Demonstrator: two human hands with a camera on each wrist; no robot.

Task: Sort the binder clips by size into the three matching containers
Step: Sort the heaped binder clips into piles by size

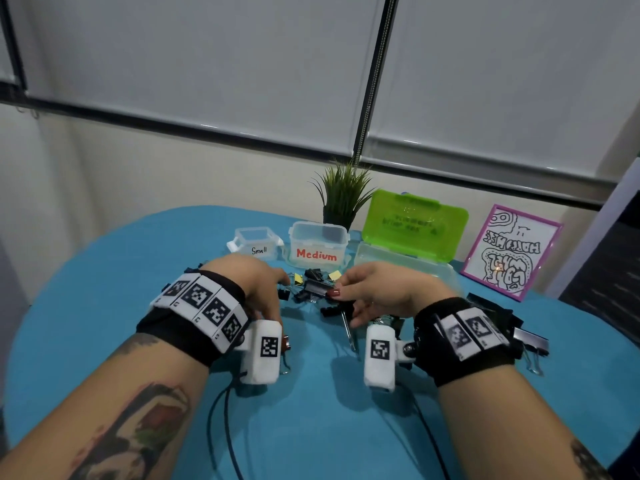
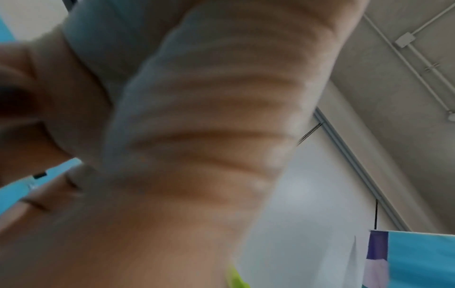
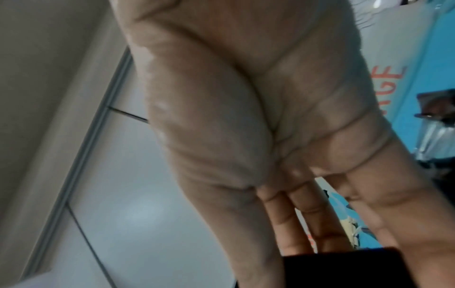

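Mid-frame on the blue bench (image 1: 104, 306), the black metal binder clips (image 1: 313, 289) lie heaped. Right hand (image 1: 377, 292) pinches one; left hand (image 1: 252, 282) unclear. Judge size first, then match the clear labelled containers (image 1: 317, 244).

Even, soft indoor light, no glare. Head view sharp w/ wide-angle bending at edges — both wrist views badly blurred, palms too close, out of focus.
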